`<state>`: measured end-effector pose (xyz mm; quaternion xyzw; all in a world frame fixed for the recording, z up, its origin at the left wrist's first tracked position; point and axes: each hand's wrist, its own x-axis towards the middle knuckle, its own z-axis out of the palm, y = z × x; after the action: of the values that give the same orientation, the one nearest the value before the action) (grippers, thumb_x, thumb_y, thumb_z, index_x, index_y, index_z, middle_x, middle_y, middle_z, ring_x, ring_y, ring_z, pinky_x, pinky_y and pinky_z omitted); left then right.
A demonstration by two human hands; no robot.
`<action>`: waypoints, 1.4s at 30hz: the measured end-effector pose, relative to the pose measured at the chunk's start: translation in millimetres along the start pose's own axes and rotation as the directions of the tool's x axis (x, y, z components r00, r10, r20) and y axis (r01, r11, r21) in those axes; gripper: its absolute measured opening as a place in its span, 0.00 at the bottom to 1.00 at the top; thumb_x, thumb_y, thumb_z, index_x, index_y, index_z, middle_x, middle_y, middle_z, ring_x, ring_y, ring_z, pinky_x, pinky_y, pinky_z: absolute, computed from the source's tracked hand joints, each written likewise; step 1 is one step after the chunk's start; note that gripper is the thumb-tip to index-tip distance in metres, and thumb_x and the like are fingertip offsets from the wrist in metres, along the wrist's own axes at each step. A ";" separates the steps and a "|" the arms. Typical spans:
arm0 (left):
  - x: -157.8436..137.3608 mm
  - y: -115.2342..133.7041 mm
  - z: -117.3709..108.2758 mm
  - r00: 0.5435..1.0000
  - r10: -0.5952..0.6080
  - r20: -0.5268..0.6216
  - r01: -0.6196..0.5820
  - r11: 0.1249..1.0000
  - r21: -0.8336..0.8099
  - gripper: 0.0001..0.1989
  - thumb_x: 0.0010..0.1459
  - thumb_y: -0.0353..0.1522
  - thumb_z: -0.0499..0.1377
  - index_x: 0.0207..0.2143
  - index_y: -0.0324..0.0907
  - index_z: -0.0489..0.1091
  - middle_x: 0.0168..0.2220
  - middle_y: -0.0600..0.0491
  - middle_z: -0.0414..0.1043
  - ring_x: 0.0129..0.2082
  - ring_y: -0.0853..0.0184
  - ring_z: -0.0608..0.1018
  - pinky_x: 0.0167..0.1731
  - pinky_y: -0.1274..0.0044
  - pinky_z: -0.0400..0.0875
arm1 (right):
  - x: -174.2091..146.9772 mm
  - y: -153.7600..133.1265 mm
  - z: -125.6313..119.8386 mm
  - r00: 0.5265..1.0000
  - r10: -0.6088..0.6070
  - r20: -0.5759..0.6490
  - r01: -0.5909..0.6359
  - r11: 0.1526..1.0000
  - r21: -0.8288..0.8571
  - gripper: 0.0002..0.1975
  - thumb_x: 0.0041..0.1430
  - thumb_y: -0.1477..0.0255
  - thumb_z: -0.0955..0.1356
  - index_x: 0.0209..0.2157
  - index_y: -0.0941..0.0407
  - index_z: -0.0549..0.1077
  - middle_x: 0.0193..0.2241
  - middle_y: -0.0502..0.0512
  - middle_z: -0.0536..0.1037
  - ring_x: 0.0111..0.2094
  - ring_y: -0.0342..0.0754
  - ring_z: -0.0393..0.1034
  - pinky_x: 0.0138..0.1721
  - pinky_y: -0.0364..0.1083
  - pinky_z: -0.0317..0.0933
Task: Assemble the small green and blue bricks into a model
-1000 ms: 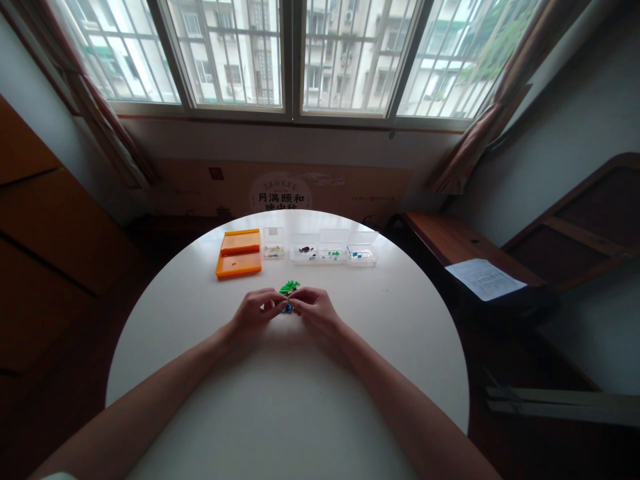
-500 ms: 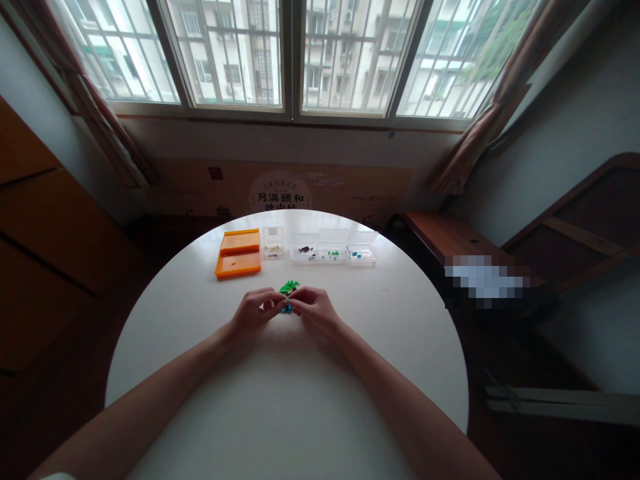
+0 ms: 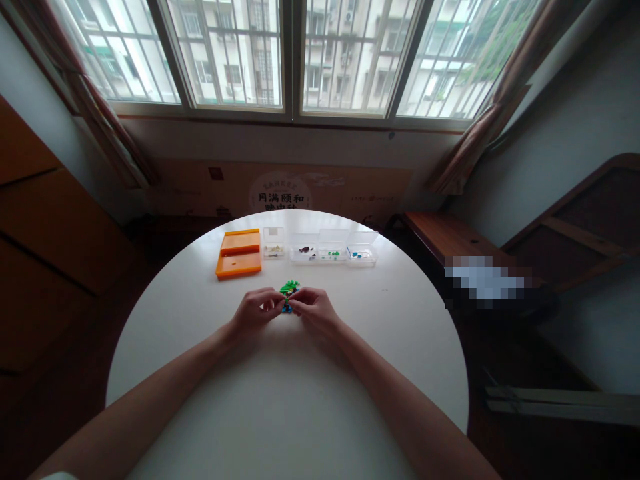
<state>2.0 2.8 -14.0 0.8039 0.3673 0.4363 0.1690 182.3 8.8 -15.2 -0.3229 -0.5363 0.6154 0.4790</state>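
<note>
A small model of building bricks (image 3: 289,288), green on top with dark and blue parts lower down, is at the middle of the white round table (image 3: 295,387). My left hand (image 3: 257,309) closes on it from the left, thumb and fingers pinched at its front. From the other side my right hand (image 3: 315,307) pinches the same spot, its fingertips almost meeting the left ones. A tiny green piece shows between the fingertips. Part of the model is hidden behind the fingers.
Beyond the model stand an orange tray (image 3: 239,265), a clear box of pale pieces (image 3: 273,249), and joined clear boxes holding dark (image 3: 305,250), green (image 3: 333,254) and blue pieces (image 3: 356,255). A wooden bench (image 3: 440,233) is right of the table.
My fingertips have shifted slightly around the brick model, and a little more of its lower blue part shows. Both hands stay in the same place.
</note>
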 end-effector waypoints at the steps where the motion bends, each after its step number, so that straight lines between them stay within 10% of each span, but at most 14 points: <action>1: -0.1 -0.2 0.1 1.000 0.000 0.002 0.000 1.000 0.003 0.05 0.54 0.28 0.58 0.31 0.37 0.73 0.22 0.55 0.68 0.19 0.76 0.67 0.21 0.84 0.63 | -0.1 -0.1 0.0 1.000 0.003 -0.002 -0.003 1.000 -0.005 0.12 0.41 0.67 0.75 0.26 0.60 0.76 0.19 0.51 0.74 0.19 0.40 0.65 0.22 0.41 0.59; 42: -1.6 -4.7 1.2 0.996 -0.081 0.045 0.079 0.996 0.052 0.06 0.52 0.26 0.57 0.32 0.38 0.73 0.24 0.54 0.70 0.20 0.76 0.68 0.22 0.85 0.64 | -1.3 1.4 -1.4 0.999 0.005 0.048 -0.002 0.997 -0.071 0.14 0.44 0.64 0.73 0.29 0.61 0.77 0.19 0.51 0.73 0.20 0.40 0.64 0.23 0.41 0.58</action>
<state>0.3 4.8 -18.4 0.8027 0.4060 0.4006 0.1745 183.6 8.1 -17.0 -0.3255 -0.5687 0.6044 0.4532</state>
